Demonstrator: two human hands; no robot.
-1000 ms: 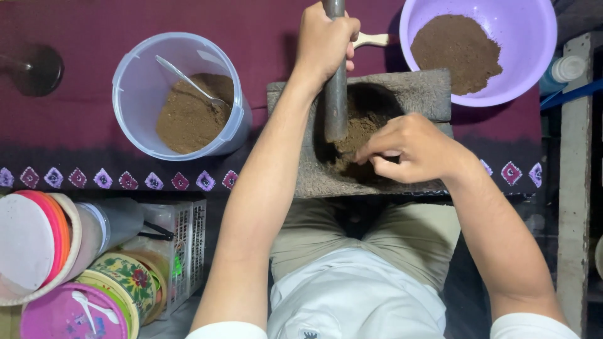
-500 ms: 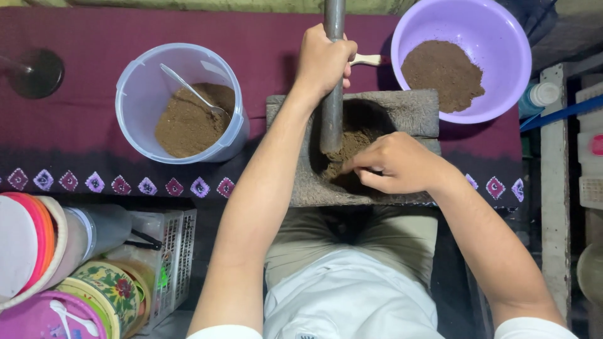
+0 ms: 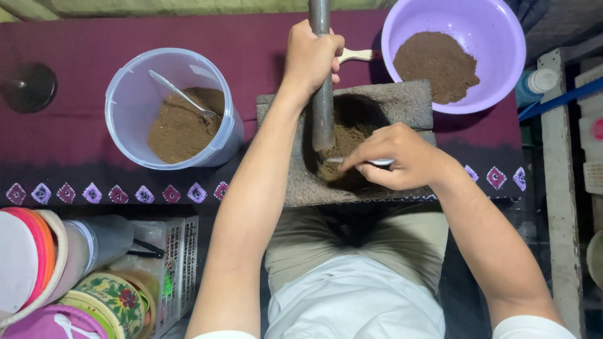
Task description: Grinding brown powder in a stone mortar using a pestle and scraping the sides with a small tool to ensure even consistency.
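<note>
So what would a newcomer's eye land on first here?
Centre frame: the left hand grips a metal pestle standing in a stone mortar of brown powder, while the right hand works a spoon in it. Beside it, a purple bowl at upper right and a clear tub at left hold the same powder.

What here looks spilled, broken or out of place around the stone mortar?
Nothing stands out. The brown powder sits inside the stone mortar, the purple bowl and the clear tub; none shows on the cloth. The left hand holds the pestle upright, and the right hand holds a spoon.
</note>
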